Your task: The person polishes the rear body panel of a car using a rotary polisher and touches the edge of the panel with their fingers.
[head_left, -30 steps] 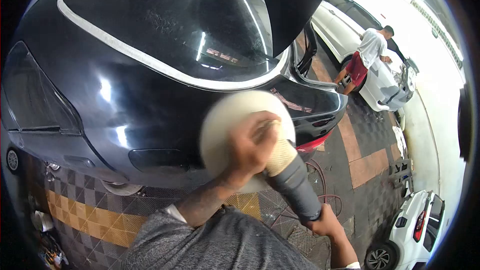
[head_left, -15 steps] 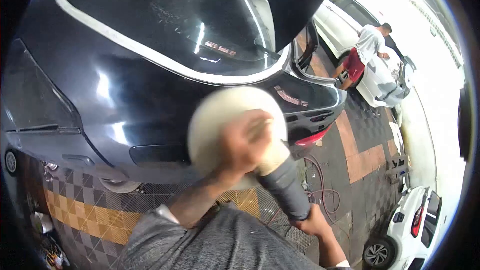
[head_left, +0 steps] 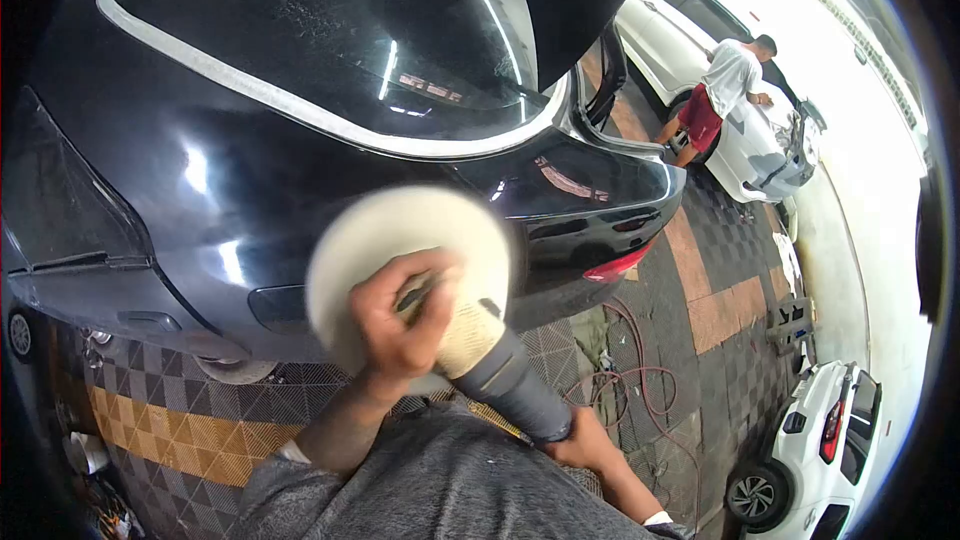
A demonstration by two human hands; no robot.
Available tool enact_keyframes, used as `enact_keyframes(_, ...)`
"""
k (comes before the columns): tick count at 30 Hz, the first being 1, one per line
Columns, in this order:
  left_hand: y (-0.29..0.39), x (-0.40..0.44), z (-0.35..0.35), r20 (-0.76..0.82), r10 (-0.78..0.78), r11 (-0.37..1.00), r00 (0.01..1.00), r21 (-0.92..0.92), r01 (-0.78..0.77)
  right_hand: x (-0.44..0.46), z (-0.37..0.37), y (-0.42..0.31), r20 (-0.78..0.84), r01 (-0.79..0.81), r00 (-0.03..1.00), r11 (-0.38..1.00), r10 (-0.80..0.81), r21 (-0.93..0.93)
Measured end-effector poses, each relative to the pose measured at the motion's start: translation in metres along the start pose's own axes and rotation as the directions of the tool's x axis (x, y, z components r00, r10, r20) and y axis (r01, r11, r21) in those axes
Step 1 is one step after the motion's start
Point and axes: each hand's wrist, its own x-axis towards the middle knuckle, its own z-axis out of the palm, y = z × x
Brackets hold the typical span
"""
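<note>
One polisher (head_left: 510, 385) is held at both ends: the left hand (head_left: 400, 315) curls its fingers over the head (head_left: 472, 332), the right hand (head_left: 588, 442) wraps the rear. Its blurred cream pad (head_left: 425, 220) seems to touch the rear quarter panel (head_left: 290, 210) of the black car (head_left: 190, 120).

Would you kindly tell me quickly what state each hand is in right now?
Left hand: closed, holding the front of the polisher.
Right hand: closed around the rear end of the polisher's dark body.
</note>
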Motion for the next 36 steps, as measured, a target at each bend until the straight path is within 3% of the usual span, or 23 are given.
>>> enact_keyframes(2, -0.002, 0.009, 0.027, 0.037, -0.01, 0.998, 0.999, -0.055, 0.012, -0.008, -0.012, 0.01, 0.011, -0.166, 0.986, 0.985, 0.166, 0.04)
enact_keyframes(7, -0.035, 0.026, 0.109, 0.142, 0.052, 0.992, 0.989, -0.121, -0.035, -0.025, -0.012, 0.051, -0.176, -0.16, 0.967, 0.976, 0.186, 0.15)
enact_keyframes(9, -0.031, 0.028, 0.133, 0.246, -0.005, 0.985, 0.969, -0.163, 0.047, -0.023, 0.006, 0.068, -0.213, -0.245, 0.921, 0.91, 0.326, 0.334)
enact_keyframes(11, -0.04, 0.026, 0.15, 0.35, -0.021, 0.994, 0.937, -0.097, 0.058, -0.02, 0.028, 0.081, -0.206, -0.276, 0.899, 0.866, 0.386, 0.416)
enact_keyframes(13, -0.045, 0.019, 0.149, 0.371, -0.001, 0.999, 0.929, -0.03, 0.014, -0.016, 0.056, 0.084, -0.366, -0.204, 0.863, 0.903, 0.349, 0.378)
enact_keyframes(14, -0.045, 0.013, 0.144, 0.377, 0.015, 1.0, 0.926, -0.008, -0.013, -0.015, 0.062, 0.068, -0.307, -0.267, 0.848, 0.848, 0.433, 0.458)
enact_keyframes(17, -0.044, -0.001, 0.117, 0.379, 0.057, 0.996, 0.924, 0.038, -0.077, 0.008, 0.119, 0.115, -0.358, -0.072, 0.895, 0.878, 0.267, 0.474)
enact_keyframes(19, -0.032, -0.003, 0.093, 0.346, 0.108, 0.987, 0.932, 0.074, -0.142, 0.017, 0.129, 0.112, -0.293, -0.087, 0.923, 0.876, 0.25, 0.474)
enact_keyframes(21, -0.024, -0.003, 0.065, 0.362, 0.134, 0.973, 0.923, 0.131, -0.192, 0.032, 0.132, 0.096, -0.237, -0.1, 0.943, 0.877, 0.235, 0.471)
enact_keyframes(23, -0.015, -0.003, 0.036, 0.332, 0.136, 0.965, 0.933, 0.169, -0.201, 0.047, 0.133, 0.08, -0.137, -0.047, 0.984, 0.911, 0.113, 0.41)
enact_keyframes(27, 0.0, 0.0, -0.026, 0.278, 0.167, 0.959, 0.946, 0.175, -0.221, 0.067, 0.149, 0.042, -0.138, 0.012, 0.99, 0.951, 0.032, 0.308)
enact_keyframes(30, 0.016, -0.003, -0.065, 0.214, 0.183, 0.947, 0.96, 0.224, -0.23, 0.075, 0.156, -0.001, -0.121, 0.157, 0.984, 0.959, -0.131, 0.238)
enact_keyframes(35, 0.022, -0.017, -0.115, 0.165, 0.194, 0.967, 0.967, 0.131, -0.217, 0.082, 0.182, -0.034, -0.111, 0.258, 0.965, 0.92, -0.236, 0.293)
enact_keyframes(36, 0.023, -0.021, -0.122, 0.181, 0.213, 0.948, 0.96, 0.199, -0.248, 0.083, 0.19, -0.033, -0.085, 0.249, 0.968, 0.924, -0.234, 0.289)
